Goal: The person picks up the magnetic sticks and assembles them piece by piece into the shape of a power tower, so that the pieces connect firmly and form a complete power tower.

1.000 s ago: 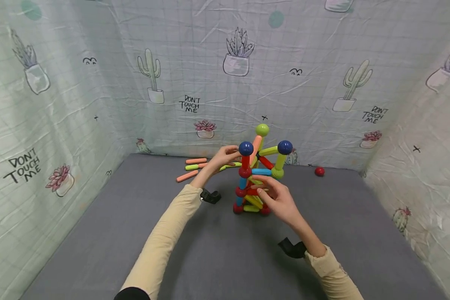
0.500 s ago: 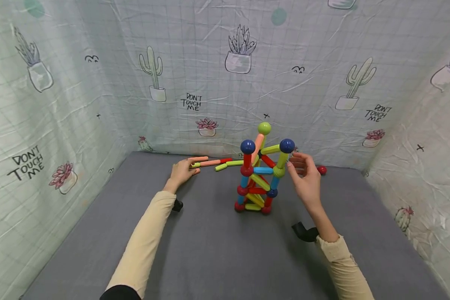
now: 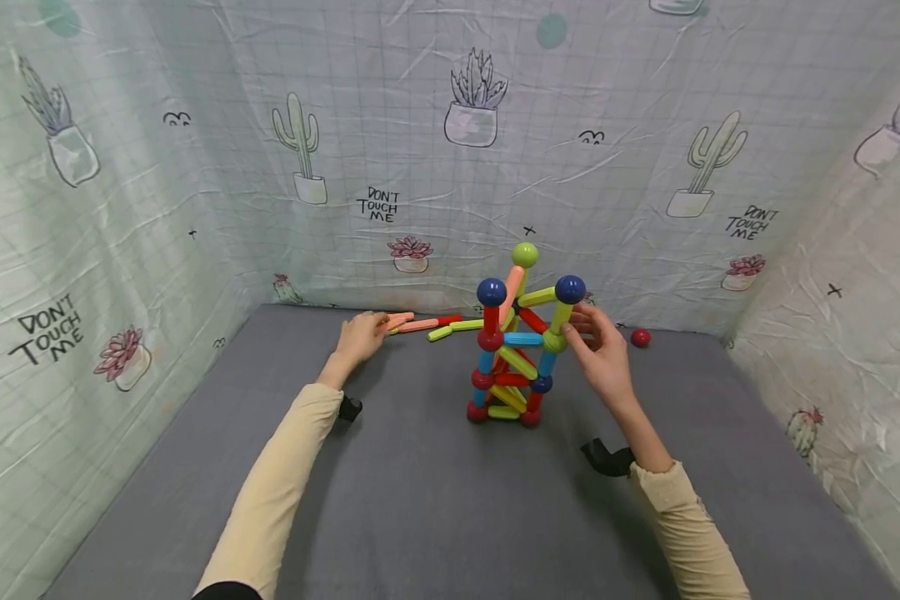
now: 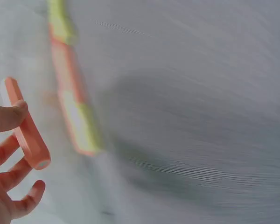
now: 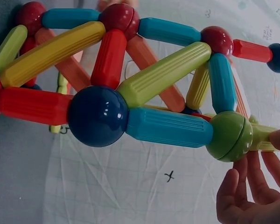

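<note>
My left hand, at the back left of the table, pinches an orange magnetic rod between thumb and fingers. Blurred behind it in the left wrist view lie a yellow-green and orange row of rods. A tower of coloured magnetic rods and balls stands at the middle right. At its upper right side, my right hand grips a yellow-green rod just above a green ball. Blue balls and a lime ball cap the tower's top.
Several loose rods lie along the back of the grey table, left of the tower. A red ball rests at the back right. A cactus-print cloth hangs behind and along both sides.
My left hand has left the tower for the loose rods on the left and picked up an orange one. The right hand has moved from the tower's front to its right side and taken hold there.
</note>
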### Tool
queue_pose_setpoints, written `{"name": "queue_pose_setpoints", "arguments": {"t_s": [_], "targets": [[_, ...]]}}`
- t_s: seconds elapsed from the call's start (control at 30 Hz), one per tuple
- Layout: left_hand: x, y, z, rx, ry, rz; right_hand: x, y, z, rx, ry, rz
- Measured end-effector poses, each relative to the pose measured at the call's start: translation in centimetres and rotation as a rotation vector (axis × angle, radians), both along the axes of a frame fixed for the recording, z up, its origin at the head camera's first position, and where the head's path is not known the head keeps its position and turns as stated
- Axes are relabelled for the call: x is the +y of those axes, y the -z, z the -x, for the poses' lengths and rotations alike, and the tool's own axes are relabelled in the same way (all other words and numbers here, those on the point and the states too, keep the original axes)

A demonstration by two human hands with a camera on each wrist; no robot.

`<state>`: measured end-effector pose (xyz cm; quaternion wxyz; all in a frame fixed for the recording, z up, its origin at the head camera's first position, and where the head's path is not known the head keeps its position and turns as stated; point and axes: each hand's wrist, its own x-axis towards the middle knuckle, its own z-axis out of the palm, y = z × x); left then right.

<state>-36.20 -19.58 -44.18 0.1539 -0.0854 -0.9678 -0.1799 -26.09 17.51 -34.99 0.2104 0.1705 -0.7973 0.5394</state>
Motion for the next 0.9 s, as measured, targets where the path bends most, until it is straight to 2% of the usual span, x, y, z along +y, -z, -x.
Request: {"name": "queue_pose_setpoints", "arguments": {"t_s": [0.07,0.2,0.33,0.4,0.47,0.53,0.63,0.77,0.83,0.9], "targets": [[1.2,-2.0,-0.3,0.089,0.058,-0.043,0.1,-0.1,0.1,-0.016,-0.007,-0.007],[4.1,-7.3,-2.1,0.224,0.193,-0.139,0.2,-0.2,0.2,-0.040,-0.021,-0.005],[7.3,-12.9,-5.0,0.387,0.313,-0.166,0.2,-0.3,0.2,-0.048,-0.023,-0.017],[9.0,-15.3,-6.6,0.474,0.390,-0.183,0.1,-0.2,0.1,-0.051,-0.021,-0.015],[10.8,-17.4,-8.3,0.533,0.470,-0.171,0.1,-0.1,0.1,-0.050,-0.020,-0.005],[12.5,-19.0,-9.8,0.564,0.532,-0.099,0.1,0.0,0.0,-0.047,-0.020,0.010],[14.9,-20.3,-11.6,0.585,0.538,0.171,0.1,0.0,0.0,-0.038,-0.020,0.030],[17.4,-20.3,-12.3,0.598,0.467,0.599,0.0,0.0,0.1,-0.022,-0.014,0.038],[18.3,-19.9,-12.1,0.567,0.448,0.727,0.0,0.0,0.1,-0.020,-0.015,0.040],[19.0,-19.5,-11.8,0.522,0.443,0.800,-0.1,0.0,0.1,-0.019,-0.016,0.038]]}}
